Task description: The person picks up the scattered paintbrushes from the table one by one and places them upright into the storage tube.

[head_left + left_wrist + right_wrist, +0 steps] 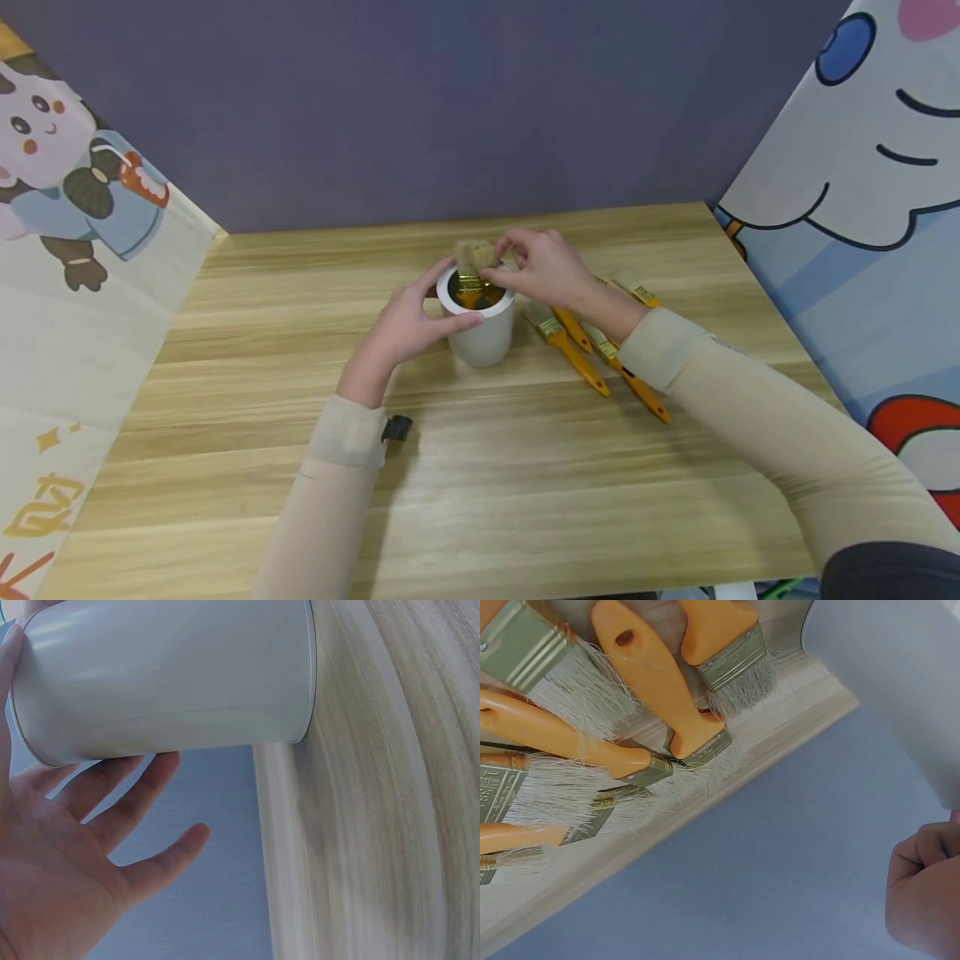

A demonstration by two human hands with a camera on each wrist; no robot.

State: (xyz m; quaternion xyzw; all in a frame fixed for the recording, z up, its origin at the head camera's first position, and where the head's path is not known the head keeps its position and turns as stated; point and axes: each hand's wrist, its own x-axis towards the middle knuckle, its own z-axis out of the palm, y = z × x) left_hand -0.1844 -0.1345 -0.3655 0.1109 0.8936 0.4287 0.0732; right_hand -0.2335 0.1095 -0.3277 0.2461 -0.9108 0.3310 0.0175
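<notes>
Two hands work at one white cup (483, 329), which stands upright near the middle of the wooden tabletop (480, 500). The right hand (543, 271) pinches the bristle end of a paintbrush (474, 265) whose orange handle already points down inside the cup. To do this well, I judge the brush should go in straight, handle first, and be let go only once it leans on the rim, so the cup does not tip. The left hand (408, 325) steadies the cup from its left side: the fingers lie fairly straight along the wall and the thumb reaches toward the rim, a relaxed brace rather than a clenched grip, as the left wrist view shows. The right wrist is bent down over the cup, the forearm coming in from the near right. More orange-handled brushes (600, 350) lie flat just right of the cup, partly under that forearm, bristles toward the far edge.
</notes>
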